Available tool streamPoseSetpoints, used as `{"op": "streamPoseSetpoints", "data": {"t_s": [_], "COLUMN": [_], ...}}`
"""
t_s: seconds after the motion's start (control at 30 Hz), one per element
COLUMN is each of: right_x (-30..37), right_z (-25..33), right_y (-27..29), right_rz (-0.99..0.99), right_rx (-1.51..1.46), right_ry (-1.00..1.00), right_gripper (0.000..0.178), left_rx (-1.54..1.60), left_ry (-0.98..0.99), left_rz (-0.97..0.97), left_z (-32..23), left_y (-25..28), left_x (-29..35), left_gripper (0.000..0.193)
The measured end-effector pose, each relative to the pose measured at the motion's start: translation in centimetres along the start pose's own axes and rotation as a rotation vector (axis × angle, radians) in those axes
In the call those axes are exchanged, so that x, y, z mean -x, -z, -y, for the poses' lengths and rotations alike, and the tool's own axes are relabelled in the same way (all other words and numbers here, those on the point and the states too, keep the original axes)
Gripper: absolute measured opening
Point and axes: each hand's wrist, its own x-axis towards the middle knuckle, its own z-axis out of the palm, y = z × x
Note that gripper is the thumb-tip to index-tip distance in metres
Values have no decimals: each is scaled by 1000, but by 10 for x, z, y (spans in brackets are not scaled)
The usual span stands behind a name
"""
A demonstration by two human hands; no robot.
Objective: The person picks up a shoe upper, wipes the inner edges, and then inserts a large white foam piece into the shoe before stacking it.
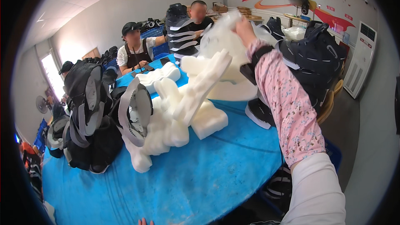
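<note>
My right hand [244,30] is raised at the far side of the table, its fingers closed on the top of a translucent plastic bag [223,37]. The bag hangs over pale foam pieces. Only the fingertips of my left hand [146,222] show, apart on the near edge of the blue-covered table [200,175]. Between my hands lies a pile of wavy white foam pieces [166,121], with a blockier foam stack [209,119] on its right. Another wavy foam piece [160,75] lies farther back.
Stacked black shoe uppers with grey edging [85,100] stand on the left. More dark uppers [312,54] are piled on the right, beside my raised arm. Two people [135,48] work across the table, near a tall stack of uppers [180,33]. A white air conditioner [361,58] stands by the wall.
</note>
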Motion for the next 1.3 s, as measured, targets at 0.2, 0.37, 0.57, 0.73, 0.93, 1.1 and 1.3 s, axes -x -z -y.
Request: {"op": "streamPoseSetpoints", "data": {"t_s": [0.2,0.37,0.57,0.73,0.93,1.1,1.3], "right_x": [-87,-102,-66,-63,-53,18,184], "right_z": [160,194,210,227,254,304,361], "right_y": [-20,10,9,15,19,-14,-61], "right_rz": [-74,133,266,304,317,255,905], "right_rx": [749,963,200,-368,604,436,-206], "right_ry": [1228,1169,558,76,610,997,421], "right_gripper": [16,17,21,24,26,26,27], "left_rx": [5,21,62,82,111,393,1548], "left_ry": [5,-44,-64,-90,-86,52,-199], "left_rz": [-19,-36,-99,-122,-136,-163,-543], "left_z": [-1,2,7,4,1,-2,-14], "left_y": [9,3,2,-2,-4,20,93], "left_x": [2,2,4,2,1,-2,-100], "left_gripper": [73,72,71,71,75,91,105]}}
